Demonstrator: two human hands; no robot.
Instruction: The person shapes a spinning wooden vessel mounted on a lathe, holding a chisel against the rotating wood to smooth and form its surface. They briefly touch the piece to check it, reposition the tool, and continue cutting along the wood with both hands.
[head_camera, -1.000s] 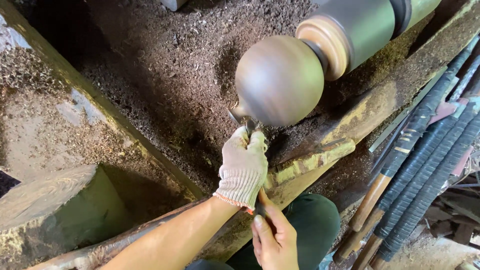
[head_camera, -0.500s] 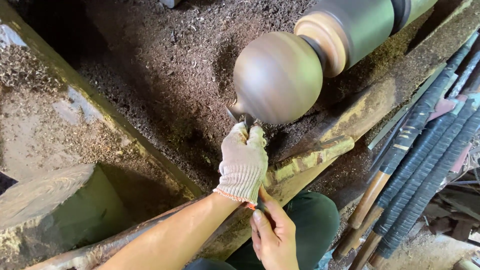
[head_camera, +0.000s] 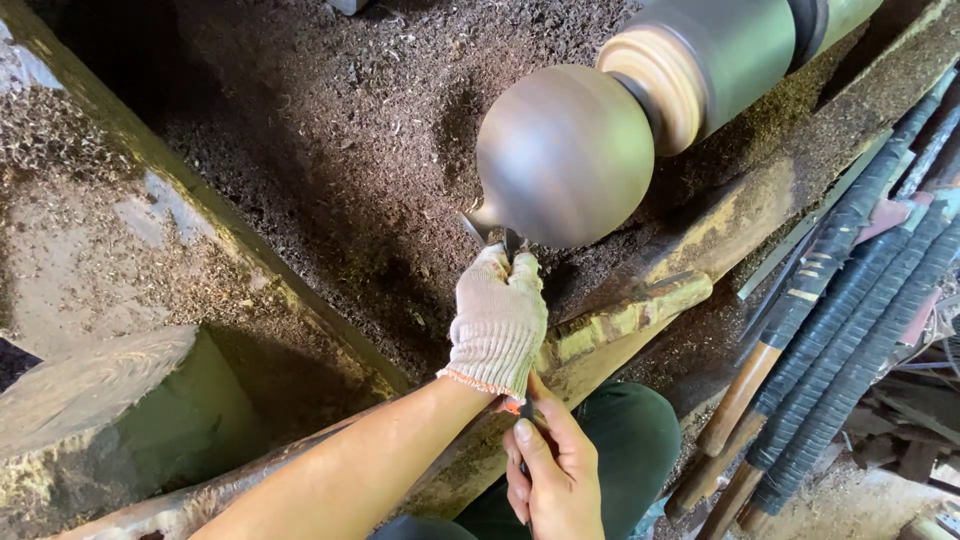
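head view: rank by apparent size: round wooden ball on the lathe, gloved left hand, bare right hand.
1. Dark round wooden ball on the lathe: clearly largest.
2-3. Left hand in a knit glove and bare right hand: look alike; the right is nearer the camera and cut off by the frame edge, so no ranking.

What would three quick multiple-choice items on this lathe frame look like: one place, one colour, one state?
1. Where does the tool tip meet the round workpiece?
A. lower left end
B. top
C. right end

2. What colour is the glove on the left hand?
A. black
B. off-white
C. blue

3. What is the right hand like?
A. gloved
B. bare, gripping the tool's rear
C. resting idle on the knee

Answers: 1 A, the metal tip sits at the lower left end. 2 B, a pale knit glove. 3 B, bare fingers wrap the handle behind the glove.
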